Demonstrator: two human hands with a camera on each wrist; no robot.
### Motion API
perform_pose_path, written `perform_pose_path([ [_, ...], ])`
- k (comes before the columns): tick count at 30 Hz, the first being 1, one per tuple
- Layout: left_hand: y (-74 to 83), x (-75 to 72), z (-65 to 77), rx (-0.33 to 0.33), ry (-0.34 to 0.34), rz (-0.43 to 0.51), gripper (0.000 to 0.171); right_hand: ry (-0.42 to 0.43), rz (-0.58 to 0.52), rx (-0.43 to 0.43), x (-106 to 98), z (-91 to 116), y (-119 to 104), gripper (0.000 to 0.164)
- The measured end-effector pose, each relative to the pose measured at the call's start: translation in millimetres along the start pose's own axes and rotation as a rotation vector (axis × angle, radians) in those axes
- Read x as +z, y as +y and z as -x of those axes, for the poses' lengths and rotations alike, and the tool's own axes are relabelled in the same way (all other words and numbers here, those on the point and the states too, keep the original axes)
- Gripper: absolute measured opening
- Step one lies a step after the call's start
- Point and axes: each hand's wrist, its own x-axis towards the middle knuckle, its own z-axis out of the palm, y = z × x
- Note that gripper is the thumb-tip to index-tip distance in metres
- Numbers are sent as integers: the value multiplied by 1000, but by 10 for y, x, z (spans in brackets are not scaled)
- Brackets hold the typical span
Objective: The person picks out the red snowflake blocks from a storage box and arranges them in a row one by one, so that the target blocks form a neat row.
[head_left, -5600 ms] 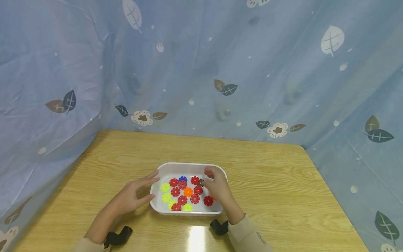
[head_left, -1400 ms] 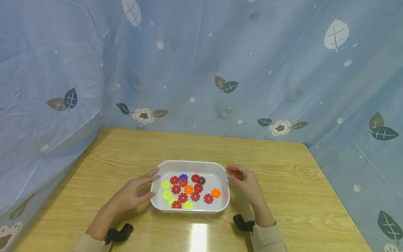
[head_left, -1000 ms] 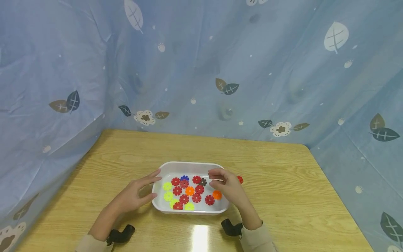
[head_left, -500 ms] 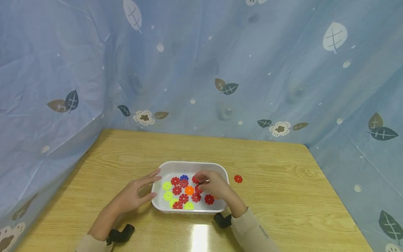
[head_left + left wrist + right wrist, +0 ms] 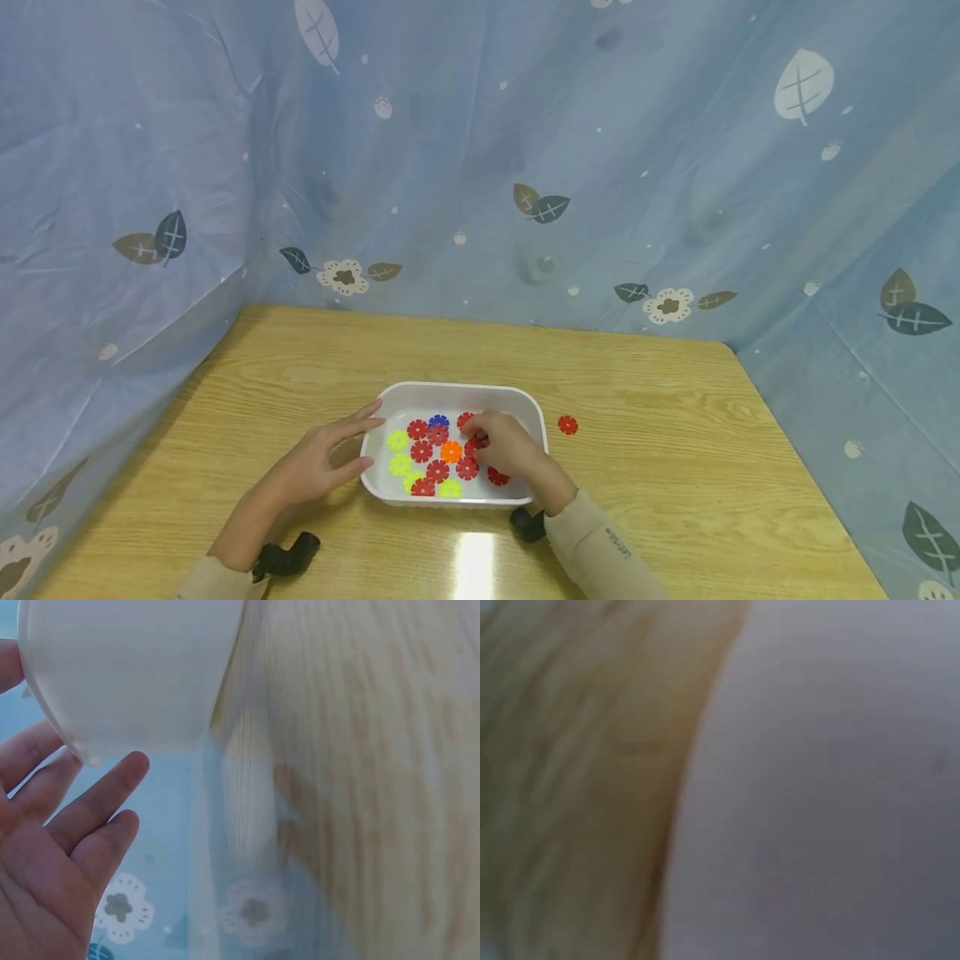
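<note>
A white tray (image 5: 457,502) holds several notched, snowflake-shaped plastic discs: red, yellow-green, blue and an orange disc (image 5: 451,452). My left hand (image 5: 322,462) rests at the tray's left end, fingers spread and fairly straight. Its fingertips lie along the rim in the left wrist view, beside the tray's outer wall (image 5: 135,682). Inside the tray, towards the right, my right hand (image 5: 513,450) pinches a dark brown disc (image 5: 481,436) between thumb and fingers, mostly covered by them. Only the blurred tray wall (image 5: 817,787) and table fill the right wrist view.
One red disc (image 5: 567,425) lies on the wooden table (image 5: 652,433) just right of the tray. A blue patterned cloth (image 5: 450,150) hangs behind the table and along both sides. Black wrist mounts (image 5: 287,557) sit under both wrists.
My right hand carried a red disc over the tray's right rim and left it on the table. It then came back into the tray, leftwards, onto the dark brown disc. My left hand stayed put.
</note>
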Motion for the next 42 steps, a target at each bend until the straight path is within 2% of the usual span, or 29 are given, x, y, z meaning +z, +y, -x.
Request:
perform_pose_path([
  [3, 5, -8, -2, -2, -2, -3, 48, -8, 85, -15, 7, -14, -6, 25],
  [6, 7, -13, -6, -2, 2, -3, 48, -8, 124, -27, 9, -23, -9, 21],
  [12, -9, -8, -5, -1, 7, 3, 48, 14, 135, -41, 15, -32, -2, 18],
  [17, -22, 4, -2, -15, 2, 5, 48, 18, 90, 4, 11, -24, -6, 18],
  [23, -14, 14, -3, -15, 3, -4, 48, 16, -36, 1, -22, 6, -2, 14],
  [30, -27, 28, 3, -13, 5, -7, 48, 57, -193, -43, -108, 79, 23, 22],
  [36, -31, 31, 9, -1, 12, -16, 48, 158, -408, -62, -302, 217, 114, 26],
  [42, -14, 11, -3, 14, 13, -25, 48, 340, -597, -5, -549, 420, 297, 31],
])
